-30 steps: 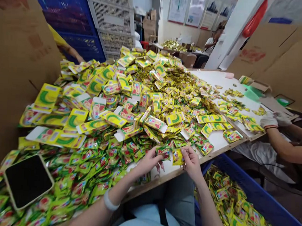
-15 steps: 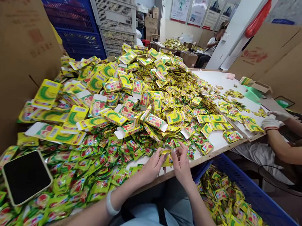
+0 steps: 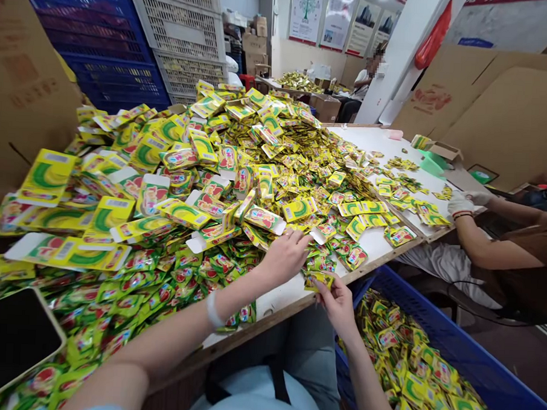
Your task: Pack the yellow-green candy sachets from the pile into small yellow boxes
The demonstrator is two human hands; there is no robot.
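Note:
My right hand [image 3: 339,304] pinches a small yellow packet [image 3: 319,281] by its side, just above the table's front edge. My left hand [image 3: 286,255] reaches over the front of the heap, fingers curled downward at the packets; whatever lies under its fingertips is hidden. Green and red candy packets [image 3: 137,308] spread in front of it to the left. Yellow cartons printed with a green curve [image 3: 50,174] lie over the heap, some with white flaps standing out. One carton with a white end [image 3: 264,218] lies just beyond my left hand.
A tablet-like device [image 3: 16,339] rests on the packets at left. Below the table's right side stands a blue crate [image 3: 431,321] full of packets. A co-worker's gloved hands [image 3: 466,202] are at the table's right. Crates [image 3: 181,32] are stacked behind.
My left hand has left the yellow packet and moved up to the heap. My right hand keeps the packet. Green packets at the front edge have shifted left, baring white table. The view has turned right.

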